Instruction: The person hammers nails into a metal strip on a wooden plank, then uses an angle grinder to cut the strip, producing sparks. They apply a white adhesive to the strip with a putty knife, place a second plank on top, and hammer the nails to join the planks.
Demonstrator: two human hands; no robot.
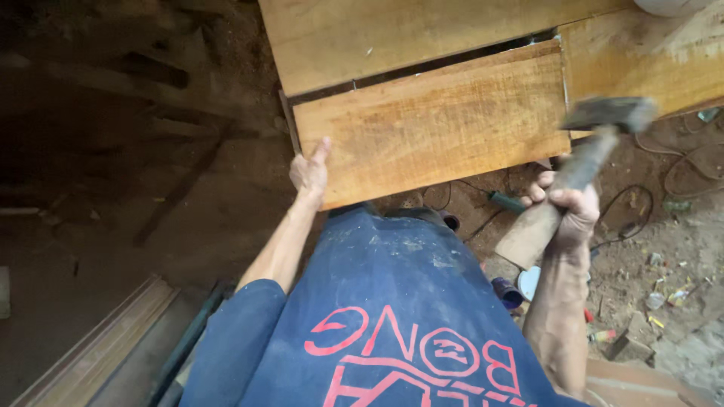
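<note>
A broad orange-brown wooden board (430, 124) lies in front of me, fitted against other boards (362, 38) behind and to its right. My left hand (309, 172) grips the board's near left corner, thumb up along its edge. My right hand (567, 207) is closed around the wooden handle of a hammer (596, 139). The hammer's dark metal head is raised over the board's right end and blurred. My dark blue shirt with red print fills the bottom middle of the view.
Below is a dirt floor with dark planks (173, 196) at the left and a pale moulding strip (98, 347) at the lower left. Black cables (641, 203), a green-handled tool (507, 201), a wood scrap and small litter lie at the right.
</note>
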